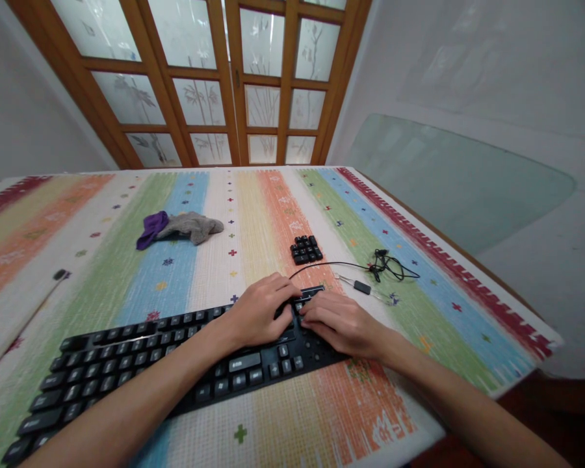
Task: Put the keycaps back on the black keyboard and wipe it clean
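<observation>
A black keyboard (185, 354) lies at a slant on the striped cloth; at its right end the number pad area shows bare switches without keycaps. Over the keys near that end, my left hand (260, 309) rests with curled fingers and the thumb bent beneath. Close against it, my right hand (344, 322) pinches down at the upper part of the number pad. Whatever is between the fingertips is hidden. Behind the hands a cluster of loose black keycaps (306, 249) sits on the cloth. A wire keycap puller (362, 286) with a black handle lies right of them.
The keyboard's black cable (385, 265) is bundled at the right. A grey and purple cloth (182, 229) lies crumpled farther back. At the left is a pale stick-handled brush (26, 318) with a dark tip. The table meets a wall on the right; wooden glazed doors (234, 84) stand behind.
</observation>
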A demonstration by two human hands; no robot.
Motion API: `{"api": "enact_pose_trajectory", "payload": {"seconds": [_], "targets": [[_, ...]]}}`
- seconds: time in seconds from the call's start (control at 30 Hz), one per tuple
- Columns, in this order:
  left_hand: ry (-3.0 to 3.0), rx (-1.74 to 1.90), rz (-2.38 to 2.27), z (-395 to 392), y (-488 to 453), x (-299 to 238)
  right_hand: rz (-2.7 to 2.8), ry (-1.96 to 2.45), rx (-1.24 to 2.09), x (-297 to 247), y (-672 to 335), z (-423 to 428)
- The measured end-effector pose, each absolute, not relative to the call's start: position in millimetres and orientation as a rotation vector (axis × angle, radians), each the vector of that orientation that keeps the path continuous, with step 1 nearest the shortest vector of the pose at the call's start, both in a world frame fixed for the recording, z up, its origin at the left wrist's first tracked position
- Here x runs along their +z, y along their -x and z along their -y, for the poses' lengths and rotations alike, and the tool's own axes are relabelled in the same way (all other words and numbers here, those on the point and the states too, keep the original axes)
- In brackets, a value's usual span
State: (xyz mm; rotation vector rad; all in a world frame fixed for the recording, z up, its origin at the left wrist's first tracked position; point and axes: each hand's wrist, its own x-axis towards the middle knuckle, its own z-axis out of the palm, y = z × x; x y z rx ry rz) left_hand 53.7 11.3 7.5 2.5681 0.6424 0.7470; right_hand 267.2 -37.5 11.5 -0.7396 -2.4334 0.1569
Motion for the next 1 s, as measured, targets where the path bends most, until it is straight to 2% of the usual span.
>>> {"api": "enact_pose_trajectory", "payload": {"seconds": [0.63,1.0], "targets": [[-2.579,0.851,-0.476,-7.4,-50.1,6.5,2.392,0.707,0.135,8.7,-267.2,36.9],[-2.609,0.975,-0.327,-3.6,-46.6,9.5,2.317,0.810,0.352,8.7,-265.7,38.0]]}}
